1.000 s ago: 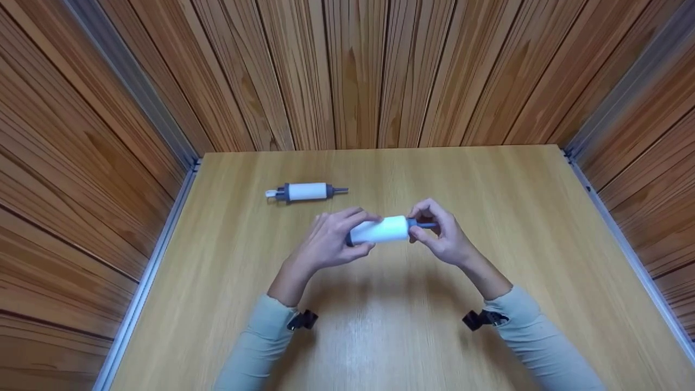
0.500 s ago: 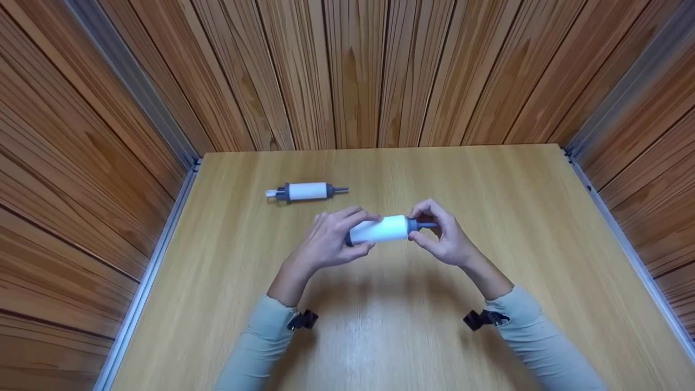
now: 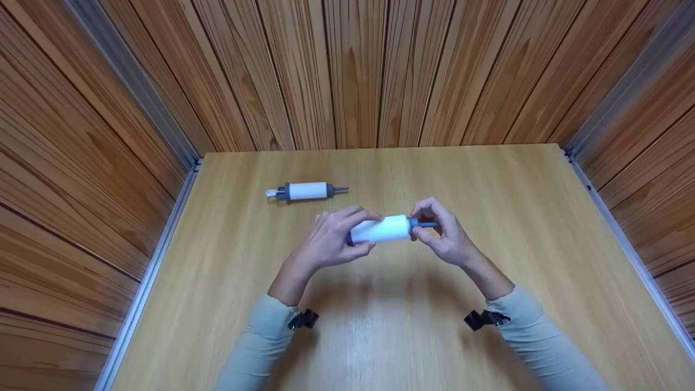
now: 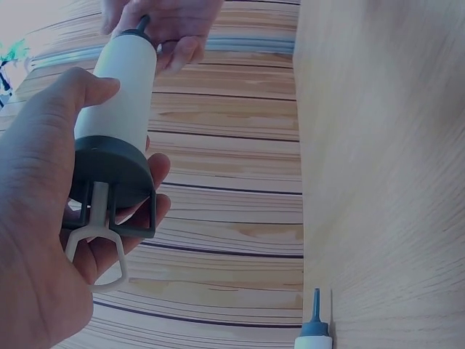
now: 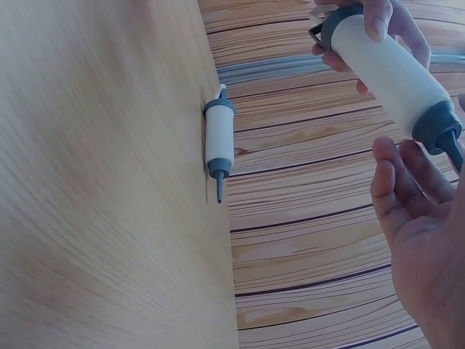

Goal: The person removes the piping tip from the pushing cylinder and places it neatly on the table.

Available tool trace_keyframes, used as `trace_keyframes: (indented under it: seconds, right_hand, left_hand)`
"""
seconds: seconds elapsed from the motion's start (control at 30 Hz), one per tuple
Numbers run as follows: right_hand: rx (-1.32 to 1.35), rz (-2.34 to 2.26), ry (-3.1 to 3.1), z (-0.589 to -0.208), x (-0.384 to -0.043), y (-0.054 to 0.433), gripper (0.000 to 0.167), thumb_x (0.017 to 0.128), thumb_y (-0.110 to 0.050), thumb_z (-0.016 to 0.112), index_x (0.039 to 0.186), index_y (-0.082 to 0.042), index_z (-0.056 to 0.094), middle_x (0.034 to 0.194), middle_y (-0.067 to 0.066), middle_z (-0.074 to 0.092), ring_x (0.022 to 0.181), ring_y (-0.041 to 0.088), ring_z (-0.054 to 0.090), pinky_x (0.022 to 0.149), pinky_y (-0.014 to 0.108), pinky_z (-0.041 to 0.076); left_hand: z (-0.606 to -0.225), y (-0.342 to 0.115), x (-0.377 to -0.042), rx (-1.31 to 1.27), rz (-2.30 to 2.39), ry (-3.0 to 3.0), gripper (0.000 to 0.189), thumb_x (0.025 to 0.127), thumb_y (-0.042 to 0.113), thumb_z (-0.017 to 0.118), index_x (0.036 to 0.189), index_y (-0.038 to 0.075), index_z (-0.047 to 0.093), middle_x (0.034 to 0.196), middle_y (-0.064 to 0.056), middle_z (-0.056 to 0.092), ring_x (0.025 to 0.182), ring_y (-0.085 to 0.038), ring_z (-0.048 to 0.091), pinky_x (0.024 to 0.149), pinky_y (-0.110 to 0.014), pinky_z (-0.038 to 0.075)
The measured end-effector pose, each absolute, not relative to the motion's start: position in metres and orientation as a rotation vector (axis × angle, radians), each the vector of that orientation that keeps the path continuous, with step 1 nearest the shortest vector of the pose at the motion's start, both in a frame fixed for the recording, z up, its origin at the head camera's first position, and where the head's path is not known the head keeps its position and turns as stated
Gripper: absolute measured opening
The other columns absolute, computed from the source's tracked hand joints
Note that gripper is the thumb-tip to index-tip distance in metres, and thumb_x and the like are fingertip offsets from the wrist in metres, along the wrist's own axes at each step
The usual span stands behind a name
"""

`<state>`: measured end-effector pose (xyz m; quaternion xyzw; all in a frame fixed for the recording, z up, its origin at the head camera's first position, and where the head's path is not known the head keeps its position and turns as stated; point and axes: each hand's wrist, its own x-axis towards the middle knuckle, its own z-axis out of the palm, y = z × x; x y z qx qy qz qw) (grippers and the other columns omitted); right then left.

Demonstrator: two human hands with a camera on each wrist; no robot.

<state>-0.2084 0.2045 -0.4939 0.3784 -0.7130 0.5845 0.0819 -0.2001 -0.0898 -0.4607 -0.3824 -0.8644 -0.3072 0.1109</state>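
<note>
A large white syringe (image 3: 386, 229) with dark grey end caps is held up above the table, roughly level. My left hand (image 3: 339, 237) grips its barrel near the plunger end, thumb lying along the white tube. In the left wrist view a pale loop handle (image 4: 109, 254) sticks out of that end, between grey brackets. At the other end, my right hand (image 3: 442, 233) has thumb and fingers round the grey nozzle cap (image 5: 439, 125), and its thin tip points right. A second, similar syringe (image 3: 307, 191) lies on the table beyond my left hand.
The wooden table (image 3: 217, 282) is bounded by wood-plank walls (image 3: 353, 70) at the back and both sides. Metal rails (image 3: 146, 271) run along its left and right edges. Small black wrist cameras (image 3: 303, 320) are strapped over the sleeves.
My right thumb and fingers have shifted slightly about the nozzle cap, first back and then forward. My left hand and the lying syringe stay where they were.
</note>
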Motion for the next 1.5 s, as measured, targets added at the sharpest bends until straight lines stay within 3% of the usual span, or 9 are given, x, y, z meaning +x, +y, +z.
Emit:
trace_keyframes:
  seconds: [0.13, 0.3, 0.6, 0.77, 0.9, 1.03, 1.2, 1.33, 1.5]
  right_hand:
    - [1.104, 1.753, -2.137, -0.4925, -0.2081, 0.2034, 0.020, 0.099, 0.020, 0.059, 0.117, 0.014, 0.055, 0.100, -0.006, 0.068, 0.082, 0.002, 0.065, 0.069, 0.020, 0.060]
    - [1.113, 1.767, -2.123, -0.4924, -0.2077, 0.2034, 0.021, 0.097, 0.022, 0.060, 0.117, 0.014, 0.055, 0.101, -0.007, 0.068, 0.082, 0.002, 0.065, 0.069, 0.021, 0.059]
    - [1.082, 1.733, -2.132, -0.4918, -0.2041, 0.2045, 0.036, 0.089, 0.021, 0.069, 0.121, 0.017, 0.056, 0.118, -0.012, 0.067, 0.105, 0.003, 0.070, 0.092, 0.019, 0.063]
    - [1.064, 1.706, -2.161, -0.4920, -0.2030, 0.2054, 0.037, 0.088, 0.020, 0.072, 0.121, 0.016, 0.056, 0.121, -0.012, 0.066, 0.109, 0.003, 0.071, 0.095, 0.018, 0.062]
    - [1.068, 1.704, -2.166, -0.4930, -0.2035, 0.2058, 0.036, 0.090, 0.017, 0.071, 0.123, 0.015, 0.056, 0.120, -0.010, 0.067, 0.106, 0.005, 0.070, 0.094, 0.019, 0.062]
    - [1.067, 1.714, -2.164, -0.4933, -0.2046, 0.2047, 0.028, 0.096, 0.015, 0.064, 0.123, 0.014, 0.055, 0.111, -0.010, 0.069, 0.093, 0.003, 0.069, 0.082, 0.019, 0.061]
    - [1.066, 1.746, -2.149, -0.4922, -0.2047, 0.2031, 0.018, 0.101, 0.018, 0.057, 0.119, 0.013, 0.056, 0.102, -0.011, 0.067, 0.081, 0.003, 0.064, 0.071, 0.020, 0.057]
    - [1.079, 1.748, -2.139, -0.4913, -0.2046, 0.2030, 0.018, 0.101, 0.019, 0.057, 0.118, 0.014, 0.056, 0.102, -0.011, 0.067, 0.081, 0.003, 0.064, 0.071, 0.020, 0.056]
    - [1.083, 1.738, -2.135, -0.4908, -0.2041, 0.2040, 0.023, 0.097, 0.020, 0.061, 0.119, 0.015, 0.056, 0.108, -0.013, 0.068, 0.090, 0.001, 0.067, 0.079, 0.018, 0.059]
  left_hand:
    - [-0.4603, -0.0889, -0.2001, -1.125, -0.886, -2.538, 0.042, 0.097, 0.033, 0.082, 0.136, 0.017, 0.076, 0.125, -0.009, 0.082, 0.083, -0.025, 0.075, 0.067, -0.026, 0.049]
    - [-0.4603, -0.0885, -0.1998, -1.121, -0.883, -2.556, 0.042, 0.098, 0.034, 0.082, 0.137, 0.018, 0.076, 0.127, -0.009, 0.082, 0.088, -0.026, 0.077, 0.070, -0.030, 0.055]
    - [-0.4603, -0.0892, -0.1994, -1.108, -0.908, -2.547, 0.043, 0.097, 0.033, 0.082, 0.136, 0.016, 0.077, 0.127, -0.010, 0.082, 0.089, -0.027, 0.078, 0.071, -0.030, 0.054]
    - [-0.4597, -0.0892, -0.1998, -1.115, -0.906, -2.536, 0.042, 0.097, 0.033, 0.082, 0.135, 0.015, 0.077, 0.127, -0.010, 0.082, 0.087, -0.027, 0.077, 0.070, -0.028, 0.052]
    - [-0.4597, -0.0895, -0.1990, -1.113, -0.921, -2.556, 0.043, 0.098, 0.033, 0.082, 0.137, 0.016, 0.076, 0.129, -0.010, 0.082, 0.092, -0.028, 0.079, 0.074, -0.032, 0.057]
    - [-0.4607, -0.0893, -0.1987, -1.117, -0.922, -2.559, 0.043, 0.099, 0.034, 0.082, 0.138, 0.016, 0.076, 0.130, -0.010, 0.081, 0.094, -0.028, 0.079, 0.076, -0.037, 0.062]
    - [-0.4616, -0.0890, -0.1991, -1.120, -0.918, -2.550, 0.043, 0.099, 0.034, 0.081, 0.137, 0.016, 0.076, 0.128, -0.010, 0.082, 0.093, -0.028, 0.079, 0.075, -0.033, 0.058]
    - [-0.4612, -0.0889, -0.1994, -1.115, -0.912, -2.560, 0.043, 0.098, 0.035, 0.081, 0.137, 0.016, 0.076, 0.128, -0.010, 0.082, 0.092, -0.028, 0.078, 0.073, -0.030, 0.053]
    - [-0.4599, -0.0886, -0.1995, -1.119, -0.914, -2.552, 0.043, 0.098, 0.034, 0.081, 0.137, 0.016, 0.076, 0.128, -0.010, 0.082, 0.091, -0.028, 0.079, 0.072, -0.031, 0.055]
